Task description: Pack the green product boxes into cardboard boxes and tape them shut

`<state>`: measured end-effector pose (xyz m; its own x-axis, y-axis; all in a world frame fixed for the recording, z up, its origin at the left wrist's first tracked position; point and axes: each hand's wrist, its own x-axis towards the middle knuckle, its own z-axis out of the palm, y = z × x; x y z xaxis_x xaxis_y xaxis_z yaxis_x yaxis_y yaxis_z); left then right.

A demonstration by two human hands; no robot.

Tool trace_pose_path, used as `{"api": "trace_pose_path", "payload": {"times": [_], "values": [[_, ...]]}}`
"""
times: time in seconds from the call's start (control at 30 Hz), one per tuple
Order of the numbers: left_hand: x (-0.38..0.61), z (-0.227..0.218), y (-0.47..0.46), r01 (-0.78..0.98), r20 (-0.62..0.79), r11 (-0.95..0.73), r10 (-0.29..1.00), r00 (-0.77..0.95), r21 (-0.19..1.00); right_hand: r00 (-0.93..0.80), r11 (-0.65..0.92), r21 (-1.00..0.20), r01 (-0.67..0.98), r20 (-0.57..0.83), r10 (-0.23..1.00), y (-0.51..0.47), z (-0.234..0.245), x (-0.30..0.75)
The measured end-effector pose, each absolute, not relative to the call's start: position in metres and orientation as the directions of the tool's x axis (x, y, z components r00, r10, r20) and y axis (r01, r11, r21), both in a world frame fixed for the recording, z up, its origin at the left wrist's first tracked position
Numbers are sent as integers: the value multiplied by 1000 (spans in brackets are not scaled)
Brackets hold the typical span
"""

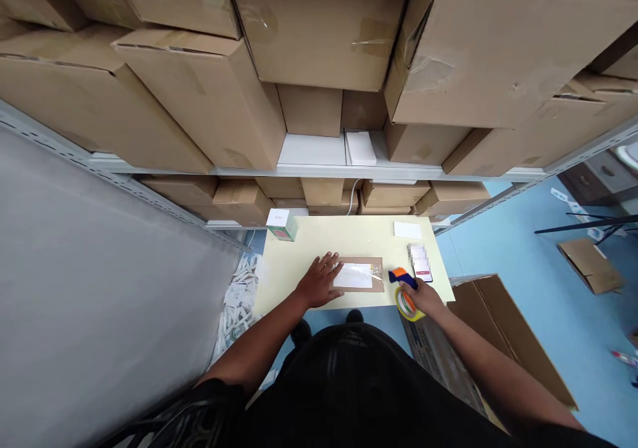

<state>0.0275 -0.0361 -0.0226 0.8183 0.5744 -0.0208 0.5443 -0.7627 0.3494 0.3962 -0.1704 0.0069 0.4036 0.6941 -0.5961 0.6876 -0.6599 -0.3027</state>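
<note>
On the pale yellow table (329, 235) lies a flat brown cardboard package (361, 290), with a white label (353, 276) under a shiny strip of clear tape. My left hand (319, 282) rests flat on the package's left end, fingers spread. In my right hand (423, 298) is a blue and orange tape dispenser (405, 278), held at the table's front right edge. The dispenser carries a yellow-sided roll of tape (409, 304) and stands a little right of the package, apart from it. My right fingers are wrapped round its handle.
A phone (420, 262) and a white card or flat box (407, 229) lie on the table's right side. At the back left stands a small white and green box (282, 224). Shelves with cardboard boxes (319, 29) rise behind. An opened carton (513, 328) is at the right.
</note>
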Motion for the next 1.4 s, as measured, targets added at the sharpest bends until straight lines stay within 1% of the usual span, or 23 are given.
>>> {"api": "trace_pose_path", "payload": {"times": [0.07,0.13,0.2,0.23,0.3,0.37,0.4,0.43,0.5,0.57,0.6,0.67,0.73,0.8,0.87,0.93,1.0,1.07,1.1,1.17,1.27,1.33,1.4], "values": [[26,-24,-37,529,30,-753,585,811,390,494,-632,-330,701,-415,764,-169,-5,383],[26,-26,-41,538,72,-721,625,778,437,540,-595,-286,751,-252,803,-158,-20,367],[28,-27,-46,597,90,-626,724,684,501,557,-584,-224,781,-174,812,-144,-35,352],[30,-28,-49,642,79,-542,793,604,542,558,-581,-203,788,-162,814,-136,-42,345],[33,-28,-55,711,-12,-309,913,408,632,533,-560,-197,805,-177,828,-125,-53,335],[35,-27,-59,695,-160,-77,950,270,714,464,-512,-239,825,-231,855,-121,-60,329],[35,-25,-60,659,-221,0,942,253,752,425,-488,-275,828,-259,867,-121,-61,327],[34,-23,-60,614,-261,47,928,264,788,398,-473,-324,819,-272,876,-122,-62,326],[32,-18,-60,539,-292,90,907,303,838,400,-469,-417,779,-245,883,-129,-60,328],[30,-13,-57,516,-319,127,898,303,847,449,-476,-512,715,-185,874,-138,-54,331],[29,-11,-56,523,-344,156,895,285,838,463,-473,-576,667,-177,868,-142,-50,333],[29,-7,-54,552,-402,211,881,250,806,435,-456,-704,544,-229,871,-148,-41,332],[30,-4,-55,584,-448,245,864,231,774,356,-449,-772,450,-306,883,-148,-31,326],[30,-2,-59,592,-443,243,869,220,769,324,-456,-755,471,-333,886,-146,-22,317],[26,-1,-66,547,-385,222,900,203,807,346,-449,-733,511,-302,888,-142,-16,309],[20,-4,-73,433,-302,186,928,217,882,354,-434,-737,519,-277,893,-139,-13,304],[13,-13,-80,274,-229,154,935,270,949,316,-411,-757,509,-280,907,-137,-17,302],[6,-27,-85,146,-199,161,933,299,976,254,-385,-779,495,-295,921,-139,-25,300],[4,-35,-87,118,-214,187,933,289,975,216,-377,-785,492,-309,926,-140,-31,299],[-1,-49,-90,121,-291,269,929,231,955,141,-383,-783,490,-363,921,-145,-44,297],[-12,-62,-90,203,-390,358,909,149,912,76,-441,-765,468,-463,883,-153,-57,298],[-19,-60,-86,294,-408,363,906,111,884,113,-482,-767,424,-483,868,-153,-58,302],[-23,-54,-75,391,-394,340,917,64,855,213,-518,-764,386,-472,855,-147,-53,307]]}}
